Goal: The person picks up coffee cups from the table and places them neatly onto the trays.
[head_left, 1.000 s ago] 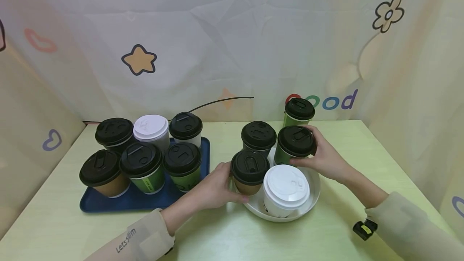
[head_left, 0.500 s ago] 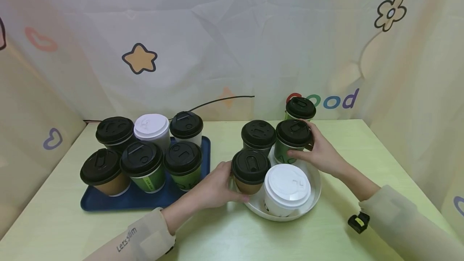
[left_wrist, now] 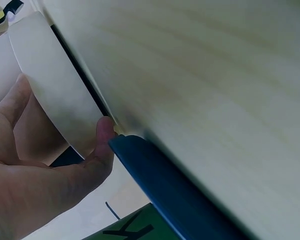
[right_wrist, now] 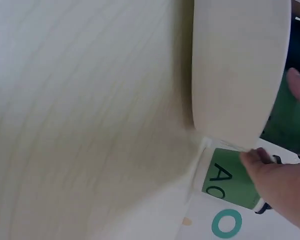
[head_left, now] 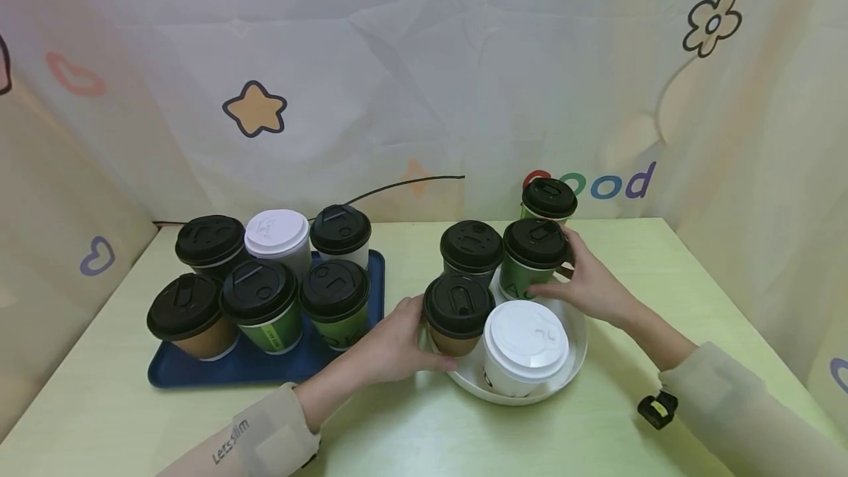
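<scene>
In the head view, my left hand point(head_left: 391, 344) curls round the left side of a brown paper coffee cup point(head_left: 456, 343) with a black lid. The left wrist view shows its thumb against the cup and one finger outside the rim of a round white tray point(left_wrist: 55, 85). My right hand point(head_left: 592, 278) holds a green, black-lidded coffee cup point(head_left: 520, 276) at the tray's back right, thumb in front and fingers behind. A white coffee cup point(head_left: 523, 348) and a dark, black-lidded cup point(head_left: 472, 249) also stand on the tray.
At left, a blue tray point(head_left: 265, 370) bears several lidded cups, among them a green cup point(head_left: 274, 333) and a white-lidded cup point(head_left: 278, 234). Another green cup point(right_wrist: 230, 177) stands behind the white tray, by the printed cloth backdrop point(head_left: 424, 94).
My right hand has moved slightly left and back with the green cup, which now stands straighter beside the dark cup. My left hand has stayed at the brown cup.
</scene>
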### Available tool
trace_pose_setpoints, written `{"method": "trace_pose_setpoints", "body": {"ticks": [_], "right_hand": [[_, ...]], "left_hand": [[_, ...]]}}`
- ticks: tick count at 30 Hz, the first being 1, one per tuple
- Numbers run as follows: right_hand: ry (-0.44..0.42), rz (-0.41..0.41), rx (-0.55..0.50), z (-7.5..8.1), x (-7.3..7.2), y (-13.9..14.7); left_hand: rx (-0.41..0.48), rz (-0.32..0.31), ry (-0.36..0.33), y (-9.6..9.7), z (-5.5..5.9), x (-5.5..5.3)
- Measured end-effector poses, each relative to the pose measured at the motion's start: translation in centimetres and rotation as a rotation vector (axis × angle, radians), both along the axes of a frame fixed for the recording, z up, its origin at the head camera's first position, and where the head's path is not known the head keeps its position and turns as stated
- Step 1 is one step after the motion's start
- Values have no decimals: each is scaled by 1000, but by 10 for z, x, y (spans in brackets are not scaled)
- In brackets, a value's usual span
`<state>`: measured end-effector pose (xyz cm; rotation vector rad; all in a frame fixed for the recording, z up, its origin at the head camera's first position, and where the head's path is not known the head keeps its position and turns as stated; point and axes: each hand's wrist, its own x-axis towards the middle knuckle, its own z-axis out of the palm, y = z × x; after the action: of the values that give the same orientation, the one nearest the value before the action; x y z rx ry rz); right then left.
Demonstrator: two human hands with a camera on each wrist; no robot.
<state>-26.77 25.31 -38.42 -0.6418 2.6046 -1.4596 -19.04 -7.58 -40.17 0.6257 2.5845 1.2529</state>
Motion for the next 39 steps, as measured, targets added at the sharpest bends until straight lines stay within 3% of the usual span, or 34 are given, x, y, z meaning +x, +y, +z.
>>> {"method": "trace_pose_setpoints", "body": {"ticks": [7, 14, 20, 27, 33, 39], "right_hand": [[-171, 71, 229, 20, 10, 20], [-360, 86, 211, 30, 17, 30], [-329, 127, 233, 25, 15, 29], [-238, 116, 250, 20, 11, 28], [-173, 128, 275, 17, 5, 25], [-94, 124, 303, 12, -2, 16]], "left_hand": [[20, -19, 7, 0, 1, 0], [44, -23, 1, -2, 0, -1], [41, -35, -15, -4, -1, -1], [-97, 10, -101, -7, 2, 2], [-115, 1, -89, -8, 4, 2], [-79, 40, -70, -7, 5, 2]]}}
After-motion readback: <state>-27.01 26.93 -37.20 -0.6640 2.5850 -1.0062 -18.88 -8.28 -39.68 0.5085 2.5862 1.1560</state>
